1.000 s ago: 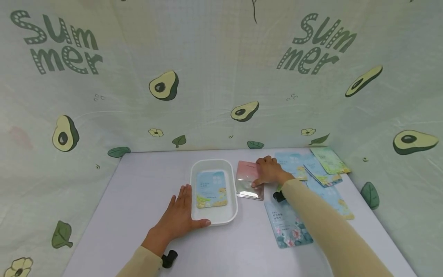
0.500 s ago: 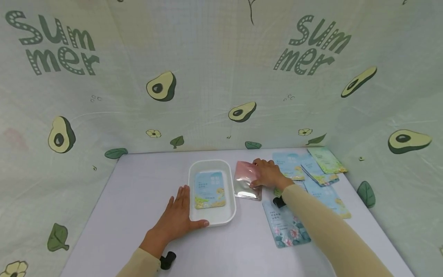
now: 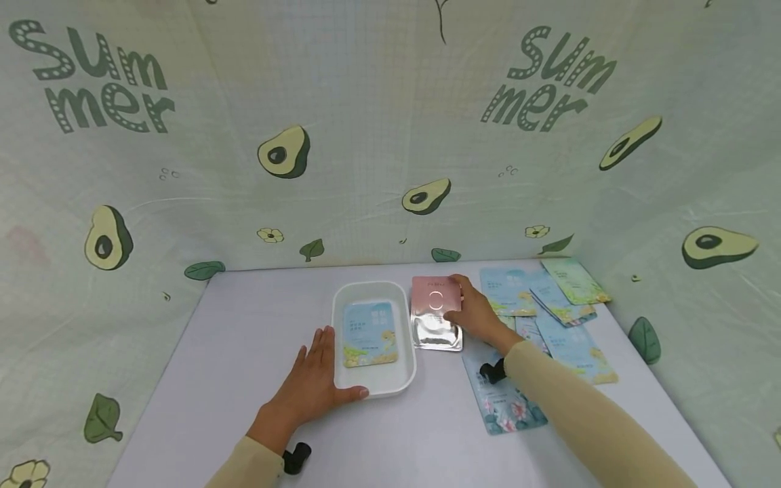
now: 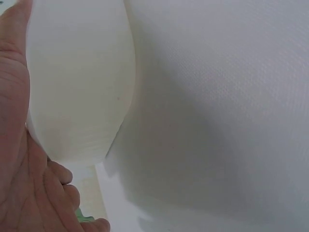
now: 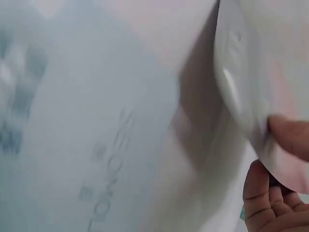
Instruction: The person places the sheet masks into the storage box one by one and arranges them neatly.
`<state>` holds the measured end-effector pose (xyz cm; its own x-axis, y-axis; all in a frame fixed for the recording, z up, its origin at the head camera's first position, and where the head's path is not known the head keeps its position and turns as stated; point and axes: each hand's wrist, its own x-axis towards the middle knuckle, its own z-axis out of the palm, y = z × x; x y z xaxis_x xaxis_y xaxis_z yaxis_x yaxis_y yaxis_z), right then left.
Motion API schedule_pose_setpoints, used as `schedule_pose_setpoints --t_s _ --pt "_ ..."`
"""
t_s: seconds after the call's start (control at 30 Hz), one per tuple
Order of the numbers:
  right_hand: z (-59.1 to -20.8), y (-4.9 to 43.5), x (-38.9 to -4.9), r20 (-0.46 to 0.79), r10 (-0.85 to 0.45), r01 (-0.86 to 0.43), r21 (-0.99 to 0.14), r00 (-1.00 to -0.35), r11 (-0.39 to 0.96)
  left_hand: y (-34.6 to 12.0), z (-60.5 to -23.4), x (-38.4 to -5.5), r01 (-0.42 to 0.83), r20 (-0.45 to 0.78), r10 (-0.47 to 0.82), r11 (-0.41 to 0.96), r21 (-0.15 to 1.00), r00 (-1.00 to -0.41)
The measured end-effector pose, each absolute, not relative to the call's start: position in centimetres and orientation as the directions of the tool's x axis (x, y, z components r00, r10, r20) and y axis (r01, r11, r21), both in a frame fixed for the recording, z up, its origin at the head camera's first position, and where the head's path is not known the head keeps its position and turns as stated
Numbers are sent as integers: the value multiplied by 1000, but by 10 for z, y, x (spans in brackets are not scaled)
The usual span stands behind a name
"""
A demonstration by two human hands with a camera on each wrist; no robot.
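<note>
Near left hand: I see the left hand [image 3: 311,386] spread, fingers straight along the tray's left wall, thumb at its near rim, steadying it, I judge.
Near right packet: a blue floral packet [image 3: 500,410] lies flat on the desk [image 3: 256,325], partly under the right sleeve.
White tray: the tray [image 3: 407,366] sits mid-desk, its low rim standing all round; a blue packet [image 3: 369,332] lies inside on its floor.
Pink-and-silver packet: the packet [image 3: 432,318] is just right of the tray; I cannot tell whether it touches the rim. The right hand [image 3: 478,317] pinches its right edge between thumb and fingers.
Step and next move: I take this as a pick-up; what it calls for is a secure pinch and enough lift to clear the rim before any leftward travel.
Room: I have wide desk to the tray's left; the right is crowded.
Far right: blue packets [image 3: 506,288] overlap, a green packet [image 3: 576,281] resting farthest, near the desk's far edge.
Far limit: the printed cloth [image 3: 360,224] rises behind that edge.
</note>
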<state>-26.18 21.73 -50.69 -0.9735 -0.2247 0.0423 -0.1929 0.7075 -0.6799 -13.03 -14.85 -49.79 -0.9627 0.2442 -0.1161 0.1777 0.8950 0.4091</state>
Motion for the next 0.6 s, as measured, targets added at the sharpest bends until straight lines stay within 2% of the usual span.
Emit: schedule_pose_setpoints --t_s 0.13,0.33,0.6 --pt "-501 217 -256 30 -149 -123 -730 -988 672 -149 -497 -130 174 -120 241 897 407 -963" --pt "-499 216 -252 14 -112 -84 -755 -994 651 -149 -497 -131 179 -119 243 902 392 -963" --pt "-486 217 -249 -13 -63 -24 -839 -998 544 -148 -498 -132 187 -119 250 904 384 -961"
